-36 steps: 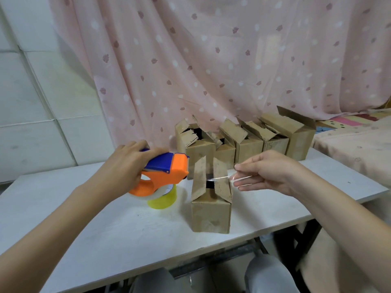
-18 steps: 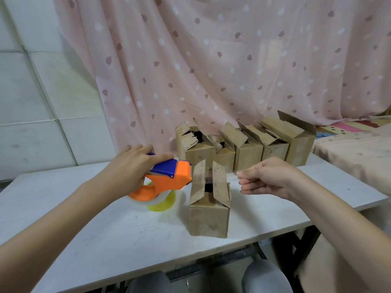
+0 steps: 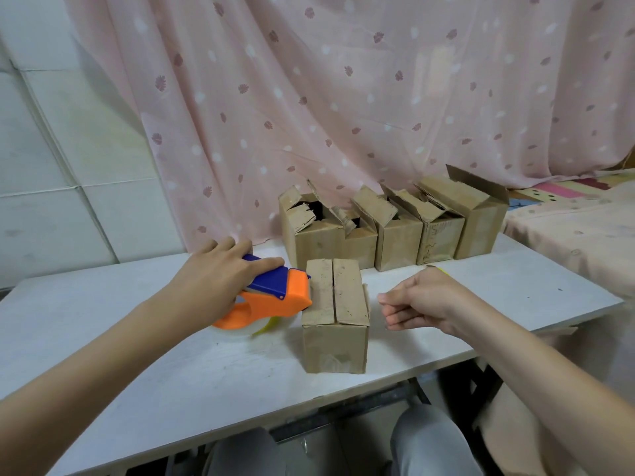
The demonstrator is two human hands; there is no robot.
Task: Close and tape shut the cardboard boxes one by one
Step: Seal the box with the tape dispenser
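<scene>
White table (image 3: pixel 178 383) is spanning the lower half of the frame w/ a pink dotted curtain (image 3: pixel 343 97) hanging behind it and pale wall panels at upper left. Nearest the camera, at bottom centre, the person's grey-clad knees (image 3: pixel 429 444) are showing under the table edge. On the table just right of centre, a small cardboard box (image 3: pixel 335 317) is standing upright, its two top flaps lying folded flat and meeting at a centre seam. Left hand (image 3: pixel 213 283) is curling round the blue handle of an orange tape dispenser (image 3: pixel 271 297), nose of the dispenser touching the box's upper left edge; clear tape roll w/ yellow core is sitting under it on the table. Right hand (image 3: pixel 422 300) is hovering just beside the box's right side, fingers curled in, thumb meeting them; can't tell if it's pinching tape. Farther back, centre-right, a row of open boxes (image 3: pixel 395 228) is sitting side by side near the curtain, flaps sticking up, torn in places.
</scene>
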